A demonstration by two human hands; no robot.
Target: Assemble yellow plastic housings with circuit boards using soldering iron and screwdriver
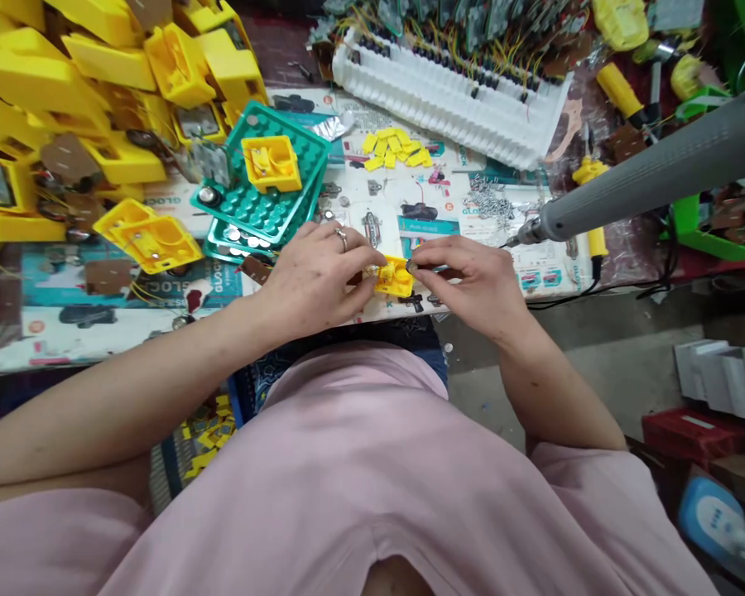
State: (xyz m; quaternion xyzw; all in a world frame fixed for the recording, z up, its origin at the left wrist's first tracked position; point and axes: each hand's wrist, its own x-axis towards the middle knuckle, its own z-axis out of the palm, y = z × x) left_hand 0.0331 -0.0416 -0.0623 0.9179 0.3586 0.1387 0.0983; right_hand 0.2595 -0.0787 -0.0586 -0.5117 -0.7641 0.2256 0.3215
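Your left hand (326, 273) is holding the small yellow case (398, 277), and that grip is looking clamped on its left side. Your right hand (472, 277) is pinching a small dark piece (412, 266) by the case's right edge, with its fingertips together on it. The case is sitting close to the front edge of the tabletop (285, 41), between your hands.

The tiny piece could be slipping away if your pinch is going loose, and it could be hard to find on the floor (484, 372). The case could be tipping if your left fingers are pushing too hard on 1 side. The tip of the grey screwdriver (639, 178) is hanging near your right hand, so a quick lift could be bumping it or spreading the silver screws (490, 199).

Printed sheets (142, 331) are covering much of the tabletop. Flat yellow bits (394, 147) are lying in a pile, and 1 yellow box (271, 163) is resting on 2 teal trays (261, 213). Big yellow shells (43, 83) are crowding the left, while a white rack (447, 103) is standing at the back. Lower down on your right, white boxes (720, 377) are sitting by a red box (689, 434)
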